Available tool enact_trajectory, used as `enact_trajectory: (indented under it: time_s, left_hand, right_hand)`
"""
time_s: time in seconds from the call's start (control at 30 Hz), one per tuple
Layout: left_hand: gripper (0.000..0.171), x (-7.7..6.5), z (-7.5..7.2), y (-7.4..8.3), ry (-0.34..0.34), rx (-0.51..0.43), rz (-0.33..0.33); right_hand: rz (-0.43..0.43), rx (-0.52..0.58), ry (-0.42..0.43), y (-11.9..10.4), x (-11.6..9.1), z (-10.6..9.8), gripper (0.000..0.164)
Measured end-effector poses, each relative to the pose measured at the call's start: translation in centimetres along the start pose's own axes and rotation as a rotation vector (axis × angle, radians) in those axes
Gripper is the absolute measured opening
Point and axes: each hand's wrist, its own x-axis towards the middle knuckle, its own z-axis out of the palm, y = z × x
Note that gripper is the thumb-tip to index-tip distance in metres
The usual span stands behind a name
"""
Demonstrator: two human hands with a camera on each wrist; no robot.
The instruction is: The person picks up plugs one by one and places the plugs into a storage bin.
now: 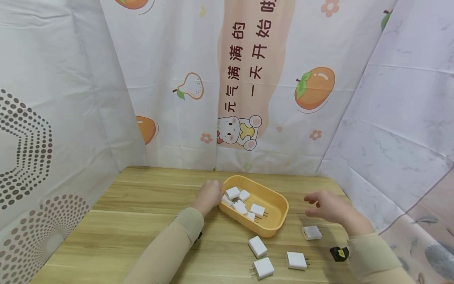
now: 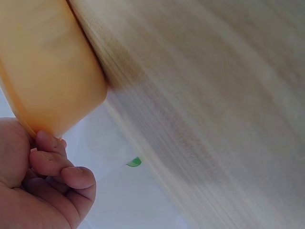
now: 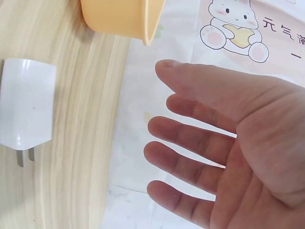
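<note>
While left grip [image 1: 209, 194] pinches tray [image 1: 274, 211] and right grip [image 1: 329, 205] gapes, curtains [image 1: 159, 47] border wooden table [image 1: 120, 221].

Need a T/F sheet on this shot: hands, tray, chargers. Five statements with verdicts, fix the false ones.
1. The left hand grips the rim of the yellow tray. True.
2. Four white chargers lie on the table outside the tray. True.
3. The tray holds no chargers. False: several lie in it, mostly toward the left hand's end.
4. The right hand grips a charger. False: it holds nothing; its fingers are spread apart.
5. In the right wrist view, two metal prongs stick out of a charger. True.
</note>
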Motion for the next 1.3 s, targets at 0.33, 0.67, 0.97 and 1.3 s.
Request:
enact_trajectory:
  time_s: [0.33,0.67,0.97,1.3]
  left_hand:
    - [0.034,0.1,0.0,0.1,-0.005,0.012,-0.014]
    - [0.036,0.0,0.1,0.0,0.001,-0.004,-0.002]
    - [0.036,-0.2,0.0,0.0,0.015,-0.003,0.006]
    - [0.035,-0.2,0.0,0.0,0.008,0.000,-0.005]
  right_hand:
    - [0.008,0.026,-0.047,0.7,-0.4,1.5,0.045]
    - [0.046,0.039,-0.104,1.0,-0.9,2.9,0.041]
    - [0.055,0.063,-0.146,1.6,-1.2,4.2,0.044]
    - [-0.066,0.105,-0.133,2.4,-1.8,5.0,0.041]
